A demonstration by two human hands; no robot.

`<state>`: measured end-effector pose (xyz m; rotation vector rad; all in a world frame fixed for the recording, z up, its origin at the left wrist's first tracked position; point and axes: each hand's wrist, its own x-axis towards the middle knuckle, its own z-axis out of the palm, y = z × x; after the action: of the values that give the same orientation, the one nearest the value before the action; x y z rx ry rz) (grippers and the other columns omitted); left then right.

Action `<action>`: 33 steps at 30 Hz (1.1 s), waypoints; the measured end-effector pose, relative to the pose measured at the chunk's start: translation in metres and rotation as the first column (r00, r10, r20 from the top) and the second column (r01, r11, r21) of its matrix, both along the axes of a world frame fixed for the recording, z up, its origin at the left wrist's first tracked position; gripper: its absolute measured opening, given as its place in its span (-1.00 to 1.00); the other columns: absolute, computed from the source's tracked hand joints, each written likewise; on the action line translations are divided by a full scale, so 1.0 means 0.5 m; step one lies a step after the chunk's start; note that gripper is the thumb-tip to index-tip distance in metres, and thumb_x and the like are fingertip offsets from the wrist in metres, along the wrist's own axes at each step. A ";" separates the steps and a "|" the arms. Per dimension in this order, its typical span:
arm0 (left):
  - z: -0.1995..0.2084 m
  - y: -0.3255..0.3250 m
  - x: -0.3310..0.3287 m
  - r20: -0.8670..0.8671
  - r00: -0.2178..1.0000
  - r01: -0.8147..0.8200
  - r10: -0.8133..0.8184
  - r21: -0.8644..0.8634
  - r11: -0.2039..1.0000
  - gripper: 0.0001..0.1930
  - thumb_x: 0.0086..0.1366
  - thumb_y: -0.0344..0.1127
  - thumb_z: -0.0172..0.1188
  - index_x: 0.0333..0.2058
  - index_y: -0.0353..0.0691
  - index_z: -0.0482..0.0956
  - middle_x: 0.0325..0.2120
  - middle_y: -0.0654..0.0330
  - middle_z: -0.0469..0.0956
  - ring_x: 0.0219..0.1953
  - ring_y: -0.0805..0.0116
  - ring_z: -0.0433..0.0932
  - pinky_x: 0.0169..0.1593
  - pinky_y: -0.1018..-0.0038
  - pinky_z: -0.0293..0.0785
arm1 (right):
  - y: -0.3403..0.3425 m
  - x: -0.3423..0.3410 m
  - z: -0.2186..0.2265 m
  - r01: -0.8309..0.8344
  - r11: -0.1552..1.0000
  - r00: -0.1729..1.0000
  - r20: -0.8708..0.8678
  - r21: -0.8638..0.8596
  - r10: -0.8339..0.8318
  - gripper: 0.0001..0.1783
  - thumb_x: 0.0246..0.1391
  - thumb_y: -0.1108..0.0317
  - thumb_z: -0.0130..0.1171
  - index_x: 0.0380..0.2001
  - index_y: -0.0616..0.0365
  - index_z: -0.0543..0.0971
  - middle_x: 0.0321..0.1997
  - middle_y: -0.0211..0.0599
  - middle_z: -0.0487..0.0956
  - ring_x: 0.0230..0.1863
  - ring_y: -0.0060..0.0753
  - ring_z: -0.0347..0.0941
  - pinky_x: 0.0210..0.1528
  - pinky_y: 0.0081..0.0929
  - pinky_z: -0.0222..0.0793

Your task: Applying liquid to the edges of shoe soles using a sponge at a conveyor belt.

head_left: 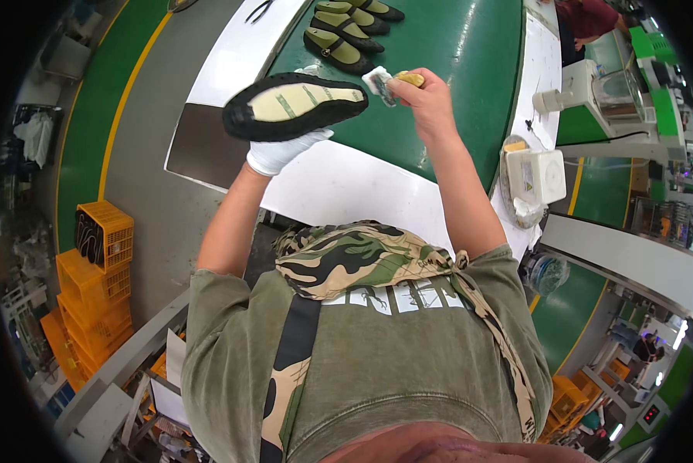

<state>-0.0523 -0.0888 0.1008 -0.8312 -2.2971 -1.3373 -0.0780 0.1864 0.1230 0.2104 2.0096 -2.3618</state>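
My left hand point(284, 153), in a white glove, is closed under a black shoe point(246, 116) and holds it up over the near edge of the work table. The shoe lies upside down, its toe and heel pointing left and right, with a pale cream bottom facing up inside a dark rim. My bare right hand point(431, 108) pinches a small brush-like tool point(382, 86) with a white, fluffy end and a yellow part. The tool's white end is just right of the shoe, slightly apart from it. Its exact kind cannot be made out.
Several dark strap shoes point(338, 52) with green insides stand at the far side of the green table top point(454, 69). Pliers point(259, 11) lie on the white edge. A white container point(535, 176) sits at the right. Orange crates point(91, 282) are stacked at the left.
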 end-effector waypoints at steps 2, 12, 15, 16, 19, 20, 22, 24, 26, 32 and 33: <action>0.043 0.049 0.050 0.028 0.999 0.030 -0.032 0.073 0.997 -0.42 0.06 -0.21 0.48 0.08 -0.09 0.52 -0.03 0.21 0.58 0.03 0.23 0.54 0.16 0.29 0.43 | 0.008 0.030 -0.002 -0.010 1.000 0.999 -0.032 -0.029 0.009 -0.77 -0.06 0.39 0.41 -0.38 0.11 0.53 -0.41 -0.47 0.56 -0.41 -0.64 0.44 -0.34 -0.61 0.31; 0.115 0.173 0.220 -0.153 0.984 -0.111 0.085 -0.166 0.980 -0.46 -0.09 -0.26 0.54 -0.06 -0.14 0.61 -0.02 0.11 0.55 0.08 0.08 0.49 0.18 0.25 0.39 | 0.045 0.183 0.089 -0.227 0.948 0.971 0.018 -0.225 0.237 -0.83 0.00 0.35 0.35 -0.38 0.14 0.56 -0.44 -0.43 0.58 -0.42 -0.59 0.46 -0.30 -0.56 0.38; 0.148 0.201 0.274 -0.191 0.965 -0.224 0.178 -0.258 0.940 -0.48 -0.21 -0.28 0.58 -0.16 -0.07 0.66 -0.15 0.17 0.62 -0.10 0.10 0.60 0.05 0.28 0.51 | 0.049 0.210 0.134 -0.329 0.909 0.943 -0.048 -0.255 0.328 -0.84 0.01 0.35 0.34 -0.36 0.14 0.57 -0.43 -0.42 0.58 -0.41 -0.57 0.46 -0.27 -0.53 0.40; 0.156 0.204 0.287 -0.133 0.964 -0.253 0.228 -0.217 0.943 -0.39 -0.21 -0.22 0.58 -0.09 -0.12 0.60 -0.16 0.15 0.62 -0.14 0.15 0.62 -0.02 0.36 0.53 | 0.045 0.220 0.158 -0.341 0.905 0.940 -0.102 -0.253 0.326 -0.83 -0.04 0.36 0.36 -0.40 0.14 0.57 -0.45 -0.43 0.57 -0.44 -0.59 0.44 -0.31 -0.56 0.36; 0.164 0.208 0.331 -0.108 0.955 -0.295 0.275 -0.284 0.912 -0.32 -0.20 -0.13 0.57 -0.04 -0.15 0.56 -0.23 0.16 0.65 -0.19 0.21 0.63 -0.05 0.42 0.55 | 0.037 0.236 0.200 -0.437 0.862 0.897 -0.188 -0.255 0.399 -0.82 -0.09 0.37 0.39 -0.43 0.14 0.57 -0.47 -0.44 0.57 -0.45 -0.61 0.42 -0.32 -0.59 0.32; 0.176 0.211 0.347 0.110 0.942 -0.279 0.318 -0.269 0.922 -0.34 -0.20 -0.14 0.57 -0.06 -0.16 0.57 -0.24 0.15 0.65 -0.20 0.21 0.63 -0.05 0.41 0.54 | 0.031 0.237 0.208 -0.452 0.857 0.887 -0.225 -0.248 0.403 -0.81 -0.09 0.37 0.39 -0.42 0.14 0.57 -0.46 -0.44 0.57 -0.44 -0.61 0.43 -0.31 -0.59 0.32; 0.180 0.200 0.376 0.394 0.868 -0.272 0.302 -0.132 0.953 -0.37 -0.21 -0.14 0.58 -0.12 -0.21 0.58 -0.27 0.13 0.66 -0.19 0.24 0.64 -0.03 0.41 0.52 | 0.014 0.236 0.220 -0.497 0.828 0.857 -0.298 -0.261 0.421 -0.77 -0.09 0.43 0.39 -0.35 0.16 0.55 -0.41 -0.42 0.58 -0.41 -0.60 0.44 -0.28 -0.60 0.33; 0.198 0.189 0.401 0.495 0.812 -0.276 0.311 -0.144 0.950 -0.38 -0.23 -0.17 0.60 -0.14 -0.24 0.59 -0.27 0.14 0.66 -0.20 0.31 0.62 -0.03 0.43 0.51 | -0.011 0.226 0.225 -0.550 0.787 0.820 -0.360 -0.281 0.444 -0.76 -0.08 0.47 0.39 -0.33 0.17 0.54 -0.38 -0.41 0.58 -0.40 -0.61 0.44 -0.27 -0.60 0.34; 0.214 0.175 0.424 0.521 0.792 -0.304 0.319 -0.117 0.945 -0.39 -0.23 -0.19 0.60 -0.15 -0.25 0.59 -0.29 0.16 0.66 -0.22 0.34 0.62 -0.03 0.44 0.50 | -0.042 0.220 0.235 -0.590 0.747 0.783 -0.444 -0.308 0.436 -0.73 -0.06 0.56 0.38 -0.30 0.20 0.50 -0.33 -0.39 0.56 -0.36 -0.64 0.44 -0.24 -0.64 0.38; 0.220 0.115 0.475 0.634 0.767 -0.204 -0.094 0.380 0.902 -0.36 -0.12 -0.37 0.53 -0.01 -0.38 0.51 -0.16 0.18 0.60 -0.10 0.37 0.54 0.07 0.42 0.44 | -0.146 0.196 0.205 -0.671 0.712 0.675 -0.567 -0.205 0.473 -0.76 -0.03 0.58 0.36 -0.36 0.17 0.47 -0.36 -0.46 0.51 -0.35 -0.70 0.39 -0.27 -0.72 0.34; 0.223 0.104 0.487 0.633 0.770 -0.223 -0.082 0.387 0.895 -0.36 -0.12 -0.37 0.53 -0.01 -0.38 0.51 -0.16 0.18 0.60 -0.10 0.37 0.54 0.07 0.42 0.44 | -0.160 0.196 0.198 -0.668 0.721 0.667 -0.577 -0.183 0.471 -0.76 -0.02 0.58 0.35 -0.37 0.16 0.46 -0.37 -0.48 0.50 -0.35 -0.71 0.38 -0.28 -0.73 0.32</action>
<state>0.1910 -0.0367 0.2122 -0.1204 -2.2556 -2.2600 0.0201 0.1066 0.2218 -1.0090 1.3421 -2.3996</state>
